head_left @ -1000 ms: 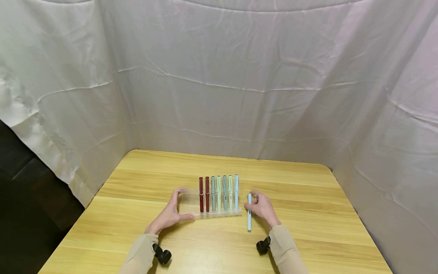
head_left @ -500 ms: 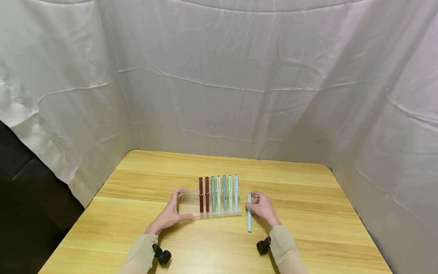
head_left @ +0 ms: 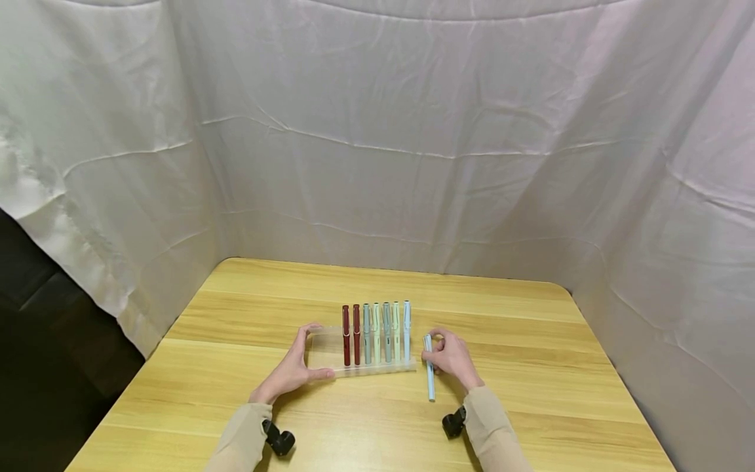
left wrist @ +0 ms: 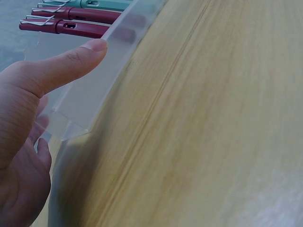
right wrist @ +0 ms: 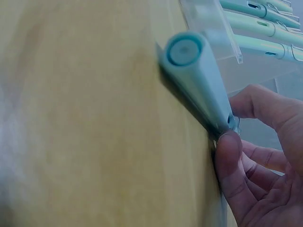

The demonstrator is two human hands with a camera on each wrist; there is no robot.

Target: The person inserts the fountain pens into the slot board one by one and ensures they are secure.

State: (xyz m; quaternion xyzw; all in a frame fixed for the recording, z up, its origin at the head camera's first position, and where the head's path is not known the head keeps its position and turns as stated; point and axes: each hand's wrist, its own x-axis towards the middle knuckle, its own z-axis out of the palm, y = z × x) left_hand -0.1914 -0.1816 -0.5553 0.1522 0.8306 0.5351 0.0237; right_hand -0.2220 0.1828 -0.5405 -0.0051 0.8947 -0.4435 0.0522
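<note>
A clear plastic pen stand [head_left: 326,352] sits on the wooden table, with several capped pens lying in a row against it. Two dark red pens [head_left: 346,335] come first on the left. Grey-green pens [head_left: 367,334] and pale green pens [head_left: 397,333] alternate after them, and a light blue pen [head_left: 407,332] ends the row. My left hand [head_left: 290,372] holds the stand's left end, thumb [left wrist: 80,61] on the front ledge, a finger at the back edge. Right of the stand, my right hand [head_left: 451,360] pinches another light blue pen [right wrist: 201,85] near its clip, its plain end toward the wrist camera.
The wooden table [head_left: 366,432] extends around both hands. Pale curtains [head_left: 413,183] hang behind it and along both sides. A dark area [head_left: 47,341] lies beyond the table at the left. Small black cameras [head_left: 279,438] are strapped at the wrists.
The light blue pen in my right hand has tilted slightly, its upper end shifting a little to the left. My left hand and the stand stay nearly still.
</note>
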